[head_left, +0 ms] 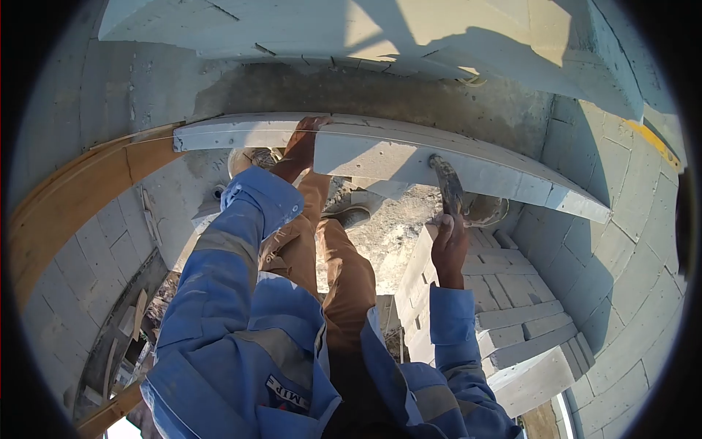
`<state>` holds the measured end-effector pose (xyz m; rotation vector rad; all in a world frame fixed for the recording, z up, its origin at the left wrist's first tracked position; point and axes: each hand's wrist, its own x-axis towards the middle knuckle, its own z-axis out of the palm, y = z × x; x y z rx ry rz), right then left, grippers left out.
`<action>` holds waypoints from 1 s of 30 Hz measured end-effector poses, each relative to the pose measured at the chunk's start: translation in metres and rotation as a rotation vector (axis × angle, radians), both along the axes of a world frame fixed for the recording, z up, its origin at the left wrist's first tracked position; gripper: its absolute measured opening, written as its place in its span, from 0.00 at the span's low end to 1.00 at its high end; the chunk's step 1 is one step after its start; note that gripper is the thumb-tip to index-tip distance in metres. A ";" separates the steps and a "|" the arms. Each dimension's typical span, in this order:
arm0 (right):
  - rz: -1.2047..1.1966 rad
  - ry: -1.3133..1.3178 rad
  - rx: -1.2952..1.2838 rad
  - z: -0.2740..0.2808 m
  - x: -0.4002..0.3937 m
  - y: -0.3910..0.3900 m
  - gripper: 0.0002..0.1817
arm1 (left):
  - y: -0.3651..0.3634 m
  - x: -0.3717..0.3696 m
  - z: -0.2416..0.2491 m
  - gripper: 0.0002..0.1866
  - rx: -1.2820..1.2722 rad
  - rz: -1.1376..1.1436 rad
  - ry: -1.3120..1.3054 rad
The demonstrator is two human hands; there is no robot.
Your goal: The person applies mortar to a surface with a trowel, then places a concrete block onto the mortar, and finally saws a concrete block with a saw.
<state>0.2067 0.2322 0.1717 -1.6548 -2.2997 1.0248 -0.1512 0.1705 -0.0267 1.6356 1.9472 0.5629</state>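
My left hand (301, 148) rests on the top edge of a row of pale blocks (376, 157), where a shorter piece meets a longer one. Its fingertips lie over the block's far side, and the fingers look flat rather than wrapped. In my right hand (449, 245) is the handle of a dark, dusty tool (447, 183), whose rounded head touches or nearly touches the front face of the longer block. A thin string (248, 131) runs along the row. The underside of the tool is partly hidden by my fingers.
Stacked pale blocks (512, 282) stand at the lower right, beside a block wall (621, 219). An orange-brown curved board (80, 186) spans the left side. A yellow level (653, 141) is at the upper right. Buckets (485, 210) sit beneath the row. Rubble lies around my feet.
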 end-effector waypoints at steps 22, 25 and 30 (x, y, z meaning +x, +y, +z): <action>0.083 -0.274 -0.038 0.045 -0.034 0.030 0.24 | -0.053 0.034 0.057 0.43 -0.166 0.555 -0.588; 0.115 -0.354 -0.092 0.056 -0.043 0.035 0.29 | -0.040 0.053 0.124 0.47 -0.129 0.674 -1.111; 0.128 -0.448 -0.175 0.080 -0.065 0.046 0.29 | -0.008 0.083 0.114 0.50 -0.050 0.894 -0.941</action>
